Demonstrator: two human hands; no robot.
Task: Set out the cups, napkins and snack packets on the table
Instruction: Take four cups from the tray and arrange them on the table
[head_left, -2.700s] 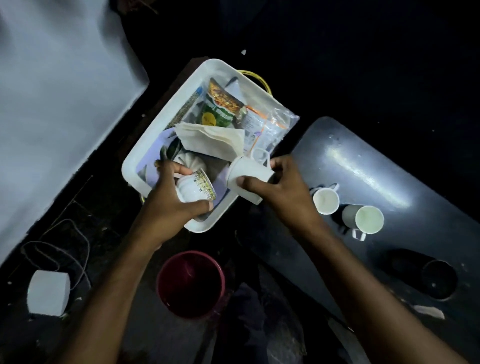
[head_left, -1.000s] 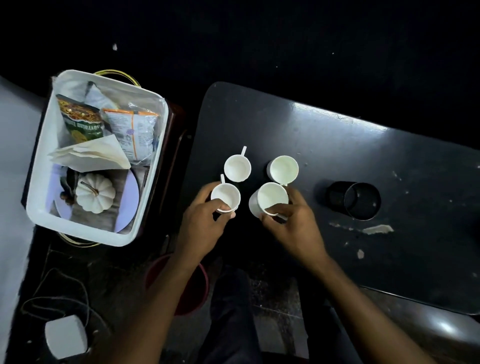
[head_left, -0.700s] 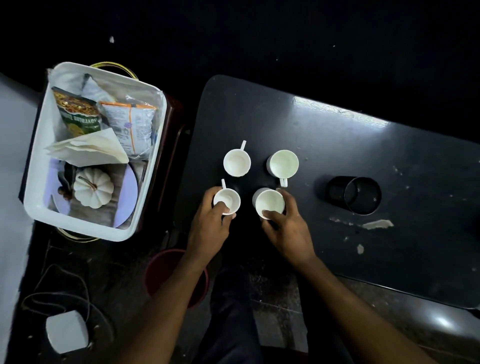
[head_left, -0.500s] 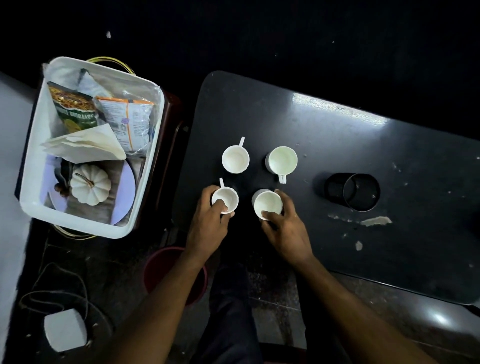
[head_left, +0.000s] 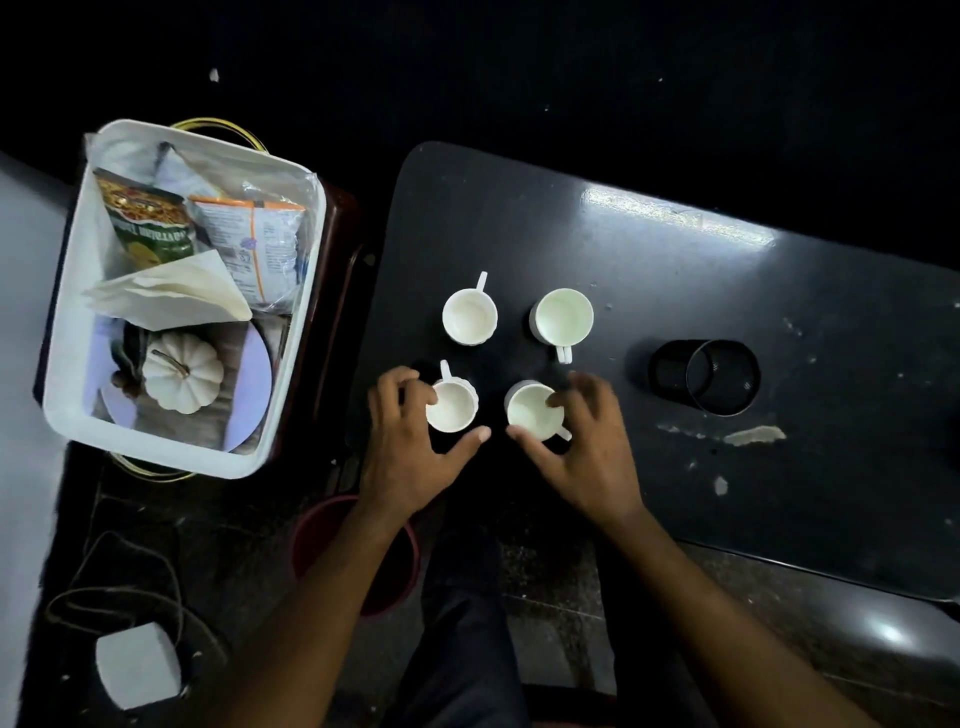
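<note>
Four white cups (head_left: 470, 317) stand upright in a square on the dark table (head_left: 675, 291). Left hand (head_left: 410, 452) and right hand (head_left: 587, 452) hover spread-fingered around the near two, gripping nothing. Two snack packets (head_left: 249, 234) and folded napkins (head_left: 171, 296) lie in the white tub (head_left: 78, 322).

Four cups stand in a square on the table (head_left: 675, 291) before me: the far-left cup (head_left: 469, 317), the far-right cup (head_left: 563, 317), the near-left cup (head_left: 453, 406) by my left hand (head_left: 410, 457), and the near-right cup (head_left: 534, 410) by my right hand (head_left: 587, 457). A mesh holder (head_left: 719, 376) lies to their right. Left of the table sits the tub (head_left: 67, 322), holding snack packets (head_left: 208, 223) at its far end, napkins (head_left: 171, 296) in the middle and a small pumpkin (head_left: 182, 371) nearest me.
</note>
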